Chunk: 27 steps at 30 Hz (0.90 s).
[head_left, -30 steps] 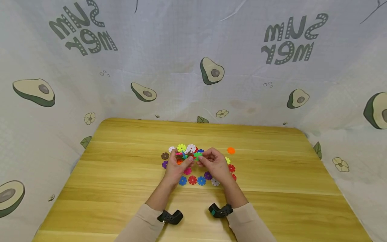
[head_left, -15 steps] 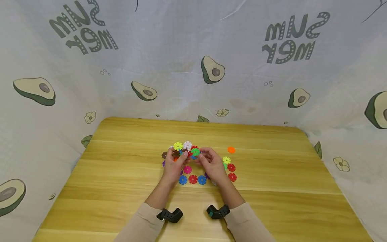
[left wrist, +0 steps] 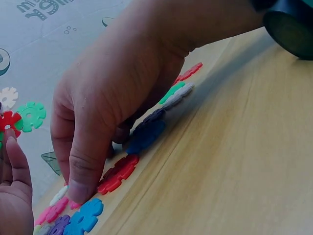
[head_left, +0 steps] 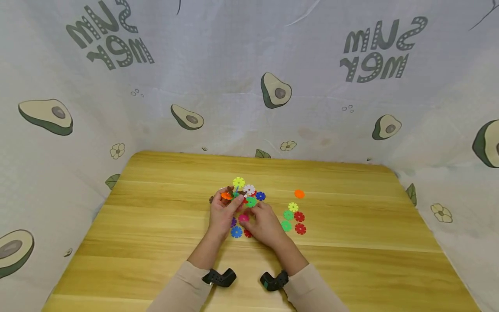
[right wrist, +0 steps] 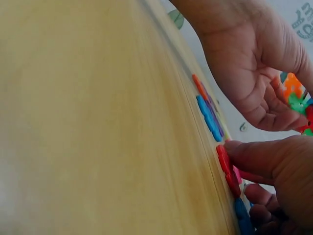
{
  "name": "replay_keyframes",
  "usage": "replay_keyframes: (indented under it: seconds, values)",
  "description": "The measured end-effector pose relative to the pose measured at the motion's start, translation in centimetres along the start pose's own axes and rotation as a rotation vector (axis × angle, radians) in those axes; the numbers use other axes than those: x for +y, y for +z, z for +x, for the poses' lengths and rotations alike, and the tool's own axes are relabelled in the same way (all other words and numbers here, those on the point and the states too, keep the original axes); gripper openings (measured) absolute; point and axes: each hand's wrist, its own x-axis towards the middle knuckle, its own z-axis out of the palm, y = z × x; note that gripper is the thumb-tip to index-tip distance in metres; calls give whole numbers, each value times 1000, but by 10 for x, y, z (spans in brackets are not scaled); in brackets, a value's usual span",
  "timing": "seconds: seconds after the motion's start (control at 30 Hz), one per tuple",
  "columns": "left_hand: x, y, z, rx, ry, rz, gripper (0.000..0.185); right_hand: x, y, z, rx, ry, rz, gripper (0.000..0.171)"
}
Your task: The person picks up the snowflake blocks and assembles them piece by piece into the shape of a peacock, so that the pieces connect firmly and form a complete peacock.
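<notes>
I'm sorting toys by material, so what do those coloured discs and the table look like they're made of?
The discs look like moulded plastic: thin, flat, notched edges, bright even colours with a slight sheen. The table looks like wood or a wood-look laminate: pale yellow with long grain lines and a smooth, satin surface. Which of the two cannot be told from here.

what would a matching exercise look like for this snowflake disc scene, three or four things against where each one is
Things:
1. cluster of joined discs
2. orange disc
3. blue disc
4. pink disc

Places:
A. lying alone on the table, off to the right of the others
B. flat on the table just below the left hand
C. held up by the left hand
D. under the fingertips of the right hand

Pairs: 1-C, 2-A, 3-B, 4-D
</notes>
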Motion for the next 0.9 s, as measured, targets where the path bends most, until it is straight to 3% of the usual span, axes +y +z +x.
replay_keyframes:
  seconds: [0.33,0.43,0.57,0.67,0.77,0.9]
  values:
    - [-4,-3,-2,-37,-11,-16,20,8,-7,3,-12,79,221,18]
    - [-3,-1,-4,-99,-46,-53,22,13,-13,4,37,118,276,14]
    - [-2,0,-4,-191,-79,-56,28,19,-22,7,173,166,374,18]
    - [-2,0,-5,-238,-89,17,30,22,-30,8,274,201,511,18]
    - [-3,-1,-7,-261,-79,159,31,22,-38,7,356,200,675,20]
    - [-4,-2,-8,-312,-47,323,39,18,-48,5,433,130,790,24]
